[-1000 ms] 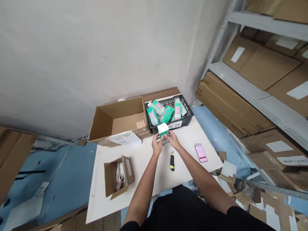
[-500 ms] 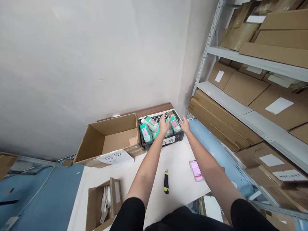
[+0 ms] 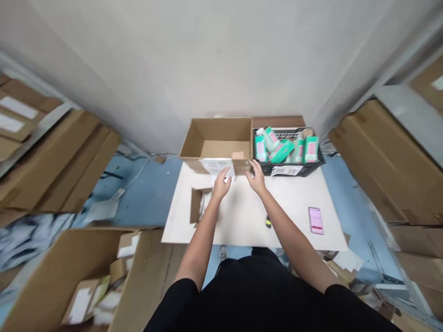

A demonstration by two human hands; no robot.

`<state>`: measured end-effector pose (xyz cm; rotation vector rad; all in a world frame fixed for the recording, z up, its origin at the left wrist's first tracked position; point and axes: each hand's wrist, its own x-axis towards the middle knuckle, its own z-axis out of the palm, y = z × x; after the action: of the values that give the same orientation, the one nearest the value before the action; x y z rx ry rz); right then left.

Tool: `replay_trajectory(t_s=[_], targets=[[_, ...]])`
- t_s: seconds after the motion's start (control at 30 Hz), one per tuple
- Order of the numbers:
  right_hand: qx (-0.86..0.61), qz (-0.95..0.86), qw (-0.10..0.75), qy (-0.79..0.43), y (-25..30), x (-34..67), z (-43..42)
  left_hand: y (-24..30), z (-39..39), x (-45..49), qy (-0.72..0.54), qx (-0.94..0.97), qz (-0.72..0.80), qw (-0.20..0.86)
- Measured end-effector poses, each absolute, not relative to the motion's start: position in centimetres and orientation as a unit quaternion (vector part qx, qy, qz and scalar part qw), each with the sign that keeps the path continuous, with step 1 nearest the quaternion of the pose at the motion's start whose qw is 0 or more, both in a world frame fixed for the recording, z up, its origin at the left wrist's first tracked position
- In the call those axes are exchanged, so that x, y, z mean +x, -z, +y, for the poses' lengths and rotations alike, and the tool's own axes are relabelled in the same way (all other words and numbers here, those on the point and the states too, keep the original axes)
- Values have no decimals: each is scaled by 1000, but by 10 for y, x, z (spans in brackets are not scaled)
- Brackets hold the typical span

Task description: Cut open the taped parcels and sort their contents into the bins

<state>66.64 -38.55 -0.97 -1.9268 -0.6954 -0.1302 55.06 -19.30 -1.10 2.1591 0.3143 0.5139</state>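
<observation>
Left hand (image 3: 221, 184), right hand (image 3: 256, 179): grip released on both!
Left hovers by the open brown cardboard box (image 3: 221, 129), right near the black plastic mesh basket (image 3: 310, 170).

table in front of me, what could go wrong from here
The left hand overlaps, in view, the white sheet on the front of the carton, so it might snag it. The right arm partly hides the cutter, so a sideways sweep could knock it. Green-and-pink packages lie jumbled in the black basket; a bump might tip one out.
</observation>
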Motion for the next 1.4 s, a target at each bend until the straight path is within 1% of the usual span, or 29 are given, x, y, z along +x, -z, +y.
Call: replay_trajectory(t_s=[0.17,0.27,0.33,0.43,0.5,0.57,0.6,0.67,0.8,0.93,1.0,1.07,1.13,1.23,1.4], targets=[[-772,-322,544,-73,36,553,-277,47,-122,416,-134,897,174,384],[-768,-348,520,-139,61,492,-238,68,-99,357,-34,933,158,322],[-789,-368,457,-180,79,461,-231,82,-94,331,47,950,140,276],[-846,-382,305,-214,100,428,-248,99,-97,305,126,955,122,241],[-872,-372,214,-236,110,412,-269,108,-104,294,131,958,104,235],[-888,-349,168,-250,117,399,-289,114,-113,289,107,963,81,234],[-895,-336,163,-246,119,394,-298,115,-119,288,89,965,76,235],[-907,-317,178,-214,121,389,-315,114,-133,290,47,967,74,239],[-921,-286,245,-103,108,394,-368,98,-176,317,-14,967,45,251],[-941,-171,291,11,77,399,-466,69,-257,374,-33,956,-67,284],[-946,-92,306,61,62,395,-533,55,-324,406,-32,944,-134,301],[-945,-5,308,111,51,383,-609,43,-408,430,-24,924,-210,319],[-939,84,294,153,45,359,-688,33,-500,439,-4,895,-291,338],[-924,213,256,190,44,305,-796,25,-635,427,35,847,-401,348],[-892,354,183,214,51,214,-928,22,-815,384,88,788,-518,320]])
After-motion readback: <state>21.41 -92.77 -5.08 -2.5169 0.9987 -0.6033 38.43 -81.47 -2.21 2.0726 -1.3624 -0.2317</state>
